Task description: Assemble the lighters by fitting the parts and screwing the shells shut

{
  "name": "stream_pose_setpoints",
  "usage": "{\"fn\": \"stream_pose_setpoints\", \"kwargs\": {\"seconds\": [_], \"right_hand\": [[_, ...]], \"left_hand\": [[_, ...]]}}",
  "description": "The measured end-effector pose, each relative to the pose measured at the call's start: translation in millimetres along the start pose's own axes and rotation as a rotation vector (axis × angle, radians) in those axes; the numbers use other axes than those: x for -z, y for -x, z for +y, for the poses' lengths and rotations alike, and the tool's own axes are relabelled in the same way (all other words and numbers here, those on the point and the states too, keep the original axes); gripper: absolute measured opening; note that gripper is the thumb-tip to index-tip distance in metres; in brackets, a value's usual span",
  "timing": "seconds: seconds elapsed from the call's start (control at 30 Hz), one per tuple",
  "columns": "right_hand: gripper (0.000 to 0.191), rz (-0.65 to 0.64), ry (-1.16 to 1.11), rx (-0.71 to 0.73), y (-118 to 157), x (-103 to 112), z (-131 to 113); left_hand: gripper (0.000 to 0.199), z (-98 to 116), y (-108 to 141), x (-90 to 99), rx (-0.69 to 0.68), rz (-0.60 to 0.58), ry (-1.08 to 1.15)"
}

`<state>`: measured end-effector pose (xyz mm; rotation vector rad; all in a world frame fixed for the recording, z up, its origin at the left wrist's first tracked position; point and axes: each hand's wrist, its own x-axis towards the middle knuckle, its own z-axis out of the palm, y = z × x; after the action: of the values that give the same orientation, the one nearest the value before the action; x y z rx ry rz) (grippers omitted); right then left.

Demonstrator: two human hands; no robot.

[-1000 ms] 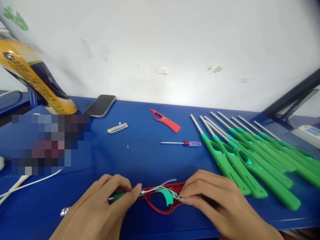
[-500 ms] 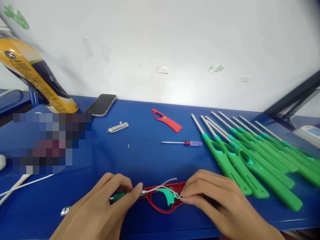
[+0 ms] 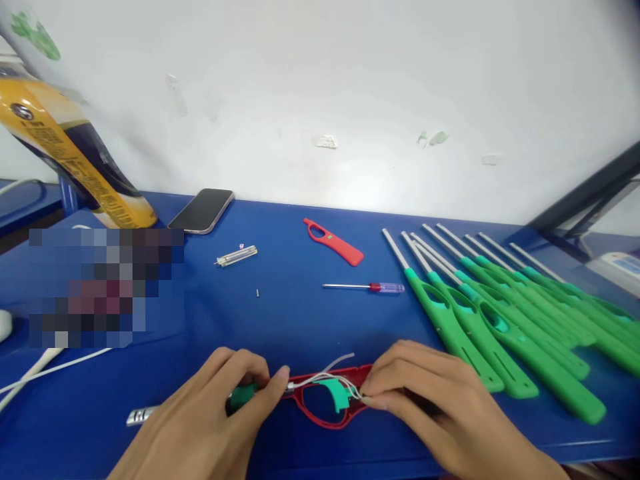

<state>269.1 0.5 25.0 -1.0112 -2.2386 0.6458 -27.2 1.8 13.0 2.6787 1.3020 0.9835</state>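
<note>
Lighter (image 3: 357, 375) looks half-assembled tbh: left hand (image 3: 200, 413) wrapped round tube (image 3: 143, 417), right hand (image 3: 430, 393) pinching wires (image 3: 320, 375), far red cover (image 3: 345, 249) not on.

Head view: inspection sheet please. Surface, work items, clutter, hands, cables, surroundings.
Surface: blue table, partly hidden by a pixelated patch at left.
Work items: open red casing with green trigger and white wires; beyond it, red cover and screwdriver.
Clutter: phone, yellow bottle; green-handled lighters bunched at right.
Left hand: fingers closed around a dark green part.
Right hand: pinching the wires over the casing.
Cables: white, at left.
Surroundings: white wall, scuffed.
</note>
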Motion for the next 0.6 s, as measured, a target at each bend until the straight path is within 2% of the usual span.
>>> {"fn": "stream_pose_setpoints", "kwargs": {"seconds": [0.17,0.3,0.43,0.53,0.6], "right_hand": [[0.011,-0.01,0.005,-0.012,0,0,-2],[0.009,0.03,0.049,-0.049,-2,0,-6],[0.024,0.151,0.197,-0.006,-7,-3,-7],[0.033,0.16,0.321,0.031,-12,-9,-4],[0.032,0.146,0.325,0.065,-15,-13,-3]], "left_hand": [[0.026,10,-14,-5.2,0.043,0.049,0.019],[0.025,9,-12,-7.6,0.064,0.033,0.05],[0.021,6,-5,-10.2,0.05,-0.013,0.122],[0.031,6,-3,-10.7,0.016,-0.036,0.144],[0.037,9,-3,-10.0,0.007,-0.06,0.135]]}}
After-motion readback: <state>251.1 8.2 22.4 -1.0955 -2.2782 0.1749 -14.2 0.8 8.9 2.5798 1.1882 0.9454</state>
